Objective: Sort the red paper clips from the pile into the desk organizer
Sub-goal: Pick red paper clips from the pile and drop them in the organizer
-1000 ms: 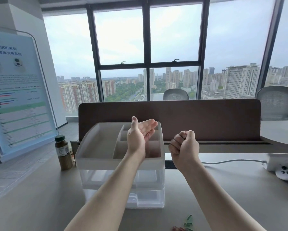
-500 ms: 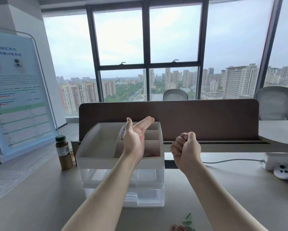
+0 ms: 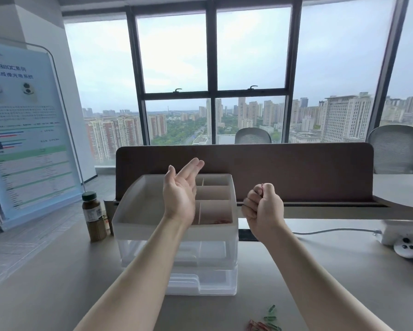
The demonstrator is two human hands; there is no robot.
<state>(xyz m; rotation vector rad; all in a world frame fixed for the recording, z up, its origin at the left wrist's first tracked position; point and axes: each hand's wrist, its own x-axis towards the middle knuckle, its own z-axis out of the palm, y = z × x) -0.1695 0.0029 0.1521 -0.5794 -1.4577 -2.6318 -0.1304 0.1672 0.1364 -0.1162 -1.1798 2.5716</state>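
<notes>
The white plastic desk organizer's [image 3: 138, 225] open top is partly covered by the raised left hand [image 3: 180, 191]; a brown glass bottle [image 3: 93, 217] stands beside its left wall.

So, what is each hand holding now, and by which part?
The right hand grips something red, likely a red paper clip, inside its fist; the held part is hidden. The left hand holds nothing.

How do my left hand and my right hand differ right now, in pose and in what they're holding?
The left hand is open with straight fingers, palm turned sideways, and holds nothing; the right hand is curled into a fist with a bit of a red paper clip showing at its top. The left hand is above the desk organizer; the right hand is to its right. Both are raised above the desk.
</notes>
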